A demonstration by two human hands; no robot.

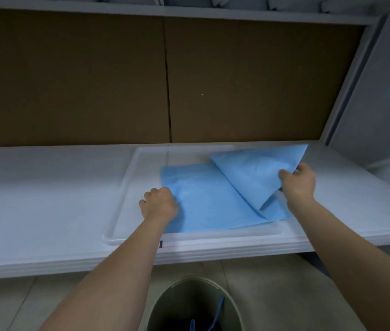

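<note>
**Holding a blue sheet (213,201) at both sides in a clear tray (117,211)**

Laid flat across the middle and right of the tray, on the white counter (45,199), with its right part lifted and turned over toward the left. Gripped at the near left edge by the left hand (159,204), fingers curled tight against the fabric, knuckles up. Pinched at the raised flap's right corner by the right hand (298,181), thumb over the fabric, other fingers hidden behind it. Stretched between the two hands, the left nearer, the right farther and raised. Along the far side of the counter, a brown board (69,80) split by a dark seam. Below the counter's near edge, a green bin (165,304) with something blue inside.
</note>
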